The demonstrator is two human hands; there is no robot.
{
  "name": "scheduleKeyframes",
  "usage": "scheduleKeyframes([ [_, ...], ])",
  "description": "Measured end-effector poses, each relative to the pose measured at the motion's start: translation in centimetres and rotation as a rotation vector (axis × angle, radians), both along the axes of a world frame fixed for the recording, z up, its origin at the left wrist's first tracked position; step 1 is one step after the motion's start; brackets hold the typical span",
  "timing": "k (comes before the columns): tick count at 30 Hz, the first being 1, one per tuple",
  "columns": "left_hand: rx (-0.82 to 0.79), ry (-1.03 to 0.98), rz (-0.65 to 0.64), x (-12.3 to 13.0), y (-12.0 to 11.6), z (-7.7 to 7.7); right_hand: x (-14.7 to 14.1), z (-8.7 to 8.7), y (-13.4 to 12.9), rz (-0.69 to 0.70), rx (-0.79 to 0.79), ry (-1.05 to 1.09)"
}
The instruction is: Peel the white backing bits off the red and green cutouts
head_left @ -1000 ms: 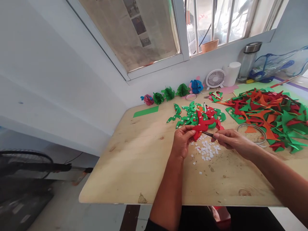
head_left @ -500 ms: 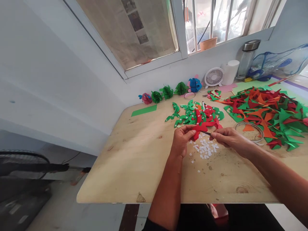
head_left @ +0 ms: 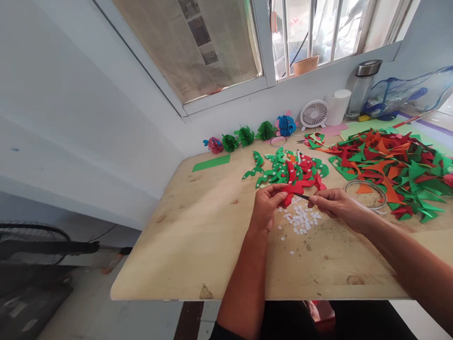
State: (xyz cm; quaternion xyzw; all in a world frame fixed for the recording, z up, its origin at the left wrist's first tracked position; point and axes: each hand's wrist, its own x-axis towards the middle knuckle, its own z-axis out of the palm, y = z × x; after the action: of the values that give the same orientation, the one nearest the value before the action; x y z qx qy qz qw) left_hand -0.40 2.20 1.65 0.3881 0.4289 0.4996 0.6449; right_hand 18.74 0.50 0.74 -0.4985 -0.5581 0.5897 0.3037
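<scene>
A red paper cutout (head_left: 289,194) with curved edges is pinched between the thumb and fingers of my left hand (head_left: 266,204). My right hand (head_left: 331,202) grips thin dark tweezers (head_left: 301,196), whose tip meets the red cutout; whether the tip holds anything is too small to tell. Just beyond my hands lies a heap of wavy green paper cutouts (head_left: 279,172), bearing small white squares. Red cutouts (head_left: 307,165) with similar squares are mixed in on its right side. Below the hands, many small white paper squares (head_left: 301,219) are scattered over the wooden table (head_left: 198,226).
A large pile of red, orange and green paper scraps (head_left: 392,165) covers the right side. A roll of tape (head_left: 384,200) lies before it. Along the wall stand folded paper figures (head_left: 246,136), a small white fan (head_left: 314,114) and a glass bottle (head_left: 364,89). A green strip (head_left: 211,163) lies far left.
Both hands hold nearly the same place and keep their grip. The tweezers have shifted only slightly against the red cutout, and the whole view has moved a touch.
</scene>
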Motion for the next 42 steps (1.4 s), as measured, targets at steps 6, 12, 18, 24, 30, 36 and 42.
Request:
scheduleKeyframes([
  [6, 0.006, -0.015, -0.004, 0.0, 0.0, -0.1, -0.2, 0.2, -0.2, -0.022, -0.006, 0.011],
  [12, 0.004, -0.013, -0.005, 0.0, 0.0, -0.1, -0.2, 0.1, -0.2, -0.033, 0.003, -0.006],
  [18, -0.011, -0.003, 0.008, 0.0, 0.0, 0.0, -0.3, 0.1, -0.2, -0.056, 0.016, -0.049],
  [24, -0.018, -0.061, 0.022, -0.1, 0.2, -0.1, -0.3, 0.3, -0.2, -0.03, 0.048, -0.056],
  [30, -0.088, -0.162, 0.023, 0.3, 0.0, -0.2, -0.5, 0.3, -0.3, -0.065, 0.1, -0.092],
  [36, -0.138, -0.24, -0.027, 1.0, -0.3, -0.3, -0.9, 0.6, -0.5, -0.142, 0.213, -0.152],
  [42, -0.156, -0.308, -0.035, 1.3, -0.4, -0.4, -1.2, 1.1, -0.7, -0.182, 0.278, -0.217],
])
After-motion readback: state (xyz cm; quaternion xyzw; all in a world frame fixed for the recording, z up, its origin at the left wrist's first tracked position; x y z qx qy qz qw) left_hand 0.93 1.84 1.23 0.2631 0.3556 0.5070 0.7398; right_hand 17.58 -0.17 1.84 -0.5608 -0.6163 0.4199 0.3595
